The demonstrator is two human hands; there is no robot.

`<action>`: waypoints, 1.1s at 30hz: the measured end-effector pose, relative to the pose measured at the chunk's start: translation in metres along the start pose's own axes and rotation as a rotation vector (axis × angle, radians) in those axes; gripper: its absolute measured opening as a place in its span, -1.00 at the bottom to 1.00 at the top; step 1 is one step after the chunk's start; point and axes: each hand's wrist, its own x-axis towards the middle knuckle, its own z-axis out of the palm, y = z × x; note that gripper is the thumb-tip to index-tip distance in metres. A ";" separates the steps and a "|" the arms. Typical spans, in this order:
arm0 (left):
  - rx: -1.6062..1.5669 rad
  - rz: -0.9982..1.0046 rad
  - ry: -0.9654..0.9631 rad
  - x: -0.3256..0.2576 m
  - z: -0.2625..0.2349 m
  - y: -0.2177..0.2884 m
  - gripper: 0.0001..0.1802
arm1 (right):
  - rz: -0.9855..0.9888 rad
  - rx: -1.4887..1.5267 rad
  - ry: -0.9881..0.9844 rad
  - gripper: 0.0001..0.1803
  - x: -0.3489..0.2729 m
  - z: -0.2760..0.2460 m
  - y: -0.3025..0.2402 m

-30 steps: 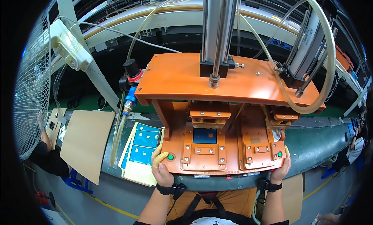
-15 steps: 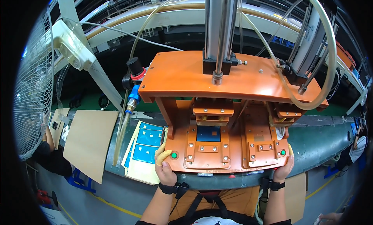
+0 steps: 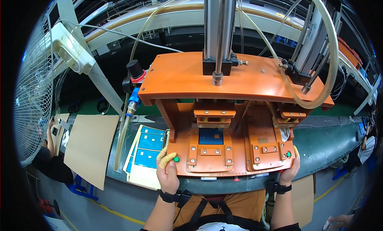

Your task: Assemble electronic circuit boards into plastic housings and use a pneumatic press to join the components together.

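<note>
An orange two-station pneumatic press [image 3: 239,83] stands in front of me on the workbench. My left hand [image 3: 167,177] is closed around the front left corner of its base, a yellow-covered fingertip beside the left green button [image 3: 176,159]. At the opposite corner, my right hand [image 3: 290,173] grips the side edge near the right green button [image 3: 288,154]; some of its fingers are hidden by the base. A blue sheet piece [image 3: 211,136] with a small orange square lies in the left fixture [image 3: 210,161], below the raised pressing block [image 3: 214,115]. The right fixture [image 3: 269,157] shows no blue piece.
Left of the press lie blue sheets [image 3: 149,149] on pale yellow backing. Brown cardboard [image 3: 91,147] and a fan [image 3: 34,87] are farther left. Air hoses [image 3: 333,63] loop above the press. Other people [image 3: 48,155] sit at both far sides of the green bench [image 3: 323,151].
The view has shifted slightly, so the press appears a little farther left. My left hand's covered fingertip has come closer to the left green button. My right hand keeps its place at the corner.
</note>
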 end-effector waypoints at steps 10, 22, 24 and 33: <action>-0.141 0.067 0.042 -0.002 0.000 -0.008 -0.69 | 0.001 -0.023 -0.012 -0.44 0.000 -0.001 0.006; -0.244 0.053 0.146 -0.007 0.003 -0.025 -0.67 | 0.009 -0.068 0.026 -0.47 -0.001 0.010 0.004; -0.320 0.032 0.136 -0.007 0.012 -0.022 -0.67 | 0.023 -0.006 0.014 -0.51 -0.002 0.005 -0.006; 0.016 0.082 0.078 0.000 0.007 -0.003 -0.65 | 0.000 -0.095 0.047 -0.51 -0.002 0.001 -0.003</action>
